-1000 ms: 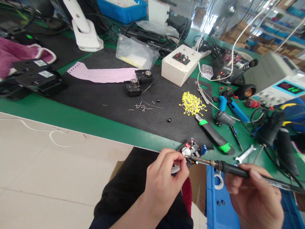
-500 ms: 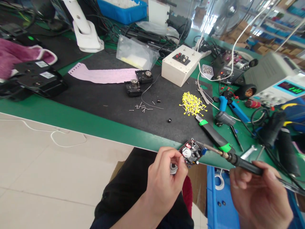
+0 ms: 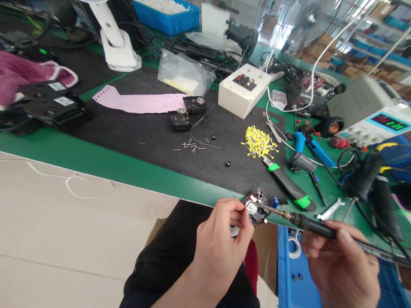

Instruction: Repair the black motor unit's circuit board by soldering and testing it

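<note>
At the bench's front edge lies a small open electronic assembly (image 3: 259,202), dark-framed with a white round part on it. My left hand (image 3: 221,244) is closed in a pinch at its left side. What sits between the thumb and forefinger is too small to make out. My right hand (image 3: 345,261) grips the black handle of a soldering iron (image 3: 308,223). The iron's metal tip points left and reaches over the assembly, close to the white round part; whether it touches I cannot tell. A bit of blue (image 3: 275,202) shows at the assembly's right edge.
A utility knife (image 3: 290,185) and a wrench (image 3: 330,209) lie right of the assembly. Beyond are a pile of yellow-headed parts (image 3: 259,141), loose screws (image 3: 192,146) and a cream switch box (image 3: 242,92). A power supply (image 3: 369,107) stands at right, above a blue drawer (image 3: 300,282).
My right hand has moved left with the soldering iron, bringing its tip from the assembly's right edge in over its middle. My left hand stays pinched at nearly the same spot.
</note>
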A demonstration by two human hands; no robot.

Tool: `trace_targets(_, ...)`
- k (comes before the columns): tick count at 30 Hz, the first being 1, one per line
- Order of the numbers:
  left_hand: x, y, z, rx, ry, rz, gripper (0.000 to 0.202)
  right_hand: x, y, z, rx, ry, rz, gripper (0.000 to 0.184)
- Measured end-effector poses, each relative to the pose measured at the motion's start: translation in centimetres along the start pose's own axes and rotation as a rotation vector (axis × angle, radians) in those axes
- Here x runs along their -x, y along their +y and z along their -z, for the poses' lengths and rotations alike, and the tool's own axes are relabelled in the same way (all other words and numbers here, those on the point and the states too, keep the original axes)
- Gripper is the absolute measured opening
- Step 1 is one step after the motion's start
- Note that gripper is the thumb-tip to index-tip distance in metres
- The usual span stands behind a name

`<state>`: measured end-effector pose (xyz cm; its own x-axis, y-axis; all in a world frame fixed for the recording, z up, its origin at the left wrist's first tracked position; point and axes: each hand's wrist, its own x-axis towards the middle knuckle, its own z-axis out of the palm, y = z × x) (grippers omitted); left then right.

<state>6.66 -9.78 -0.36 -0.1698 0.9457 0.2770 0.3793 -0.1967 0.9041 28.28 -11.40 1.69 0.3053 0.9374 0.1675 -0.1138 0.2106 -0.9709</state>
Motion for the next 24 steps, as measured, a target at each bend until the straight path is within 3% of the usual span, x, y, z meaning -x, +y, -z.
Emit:
trace_targets(9,-0.26,0.21,0.18,0.002,-0.064,0.116,0.021,-0.21,0.1,-0.11,0.003,-0.008,-0.005,0.023)
trace_targets(20,-0.68,-0.02,0.28,-0.03,-0.09,0.075,0.025,-0.12,0.09,-0.15,0.014,0.021,-0.026,0.02)
trace_targets(24,-0.83,-0.41,-0.17,0.041,-0.075,0.051,0.031,-0.52,-0.17,-0.18,-0.084,0.067,-0.032,0.021)
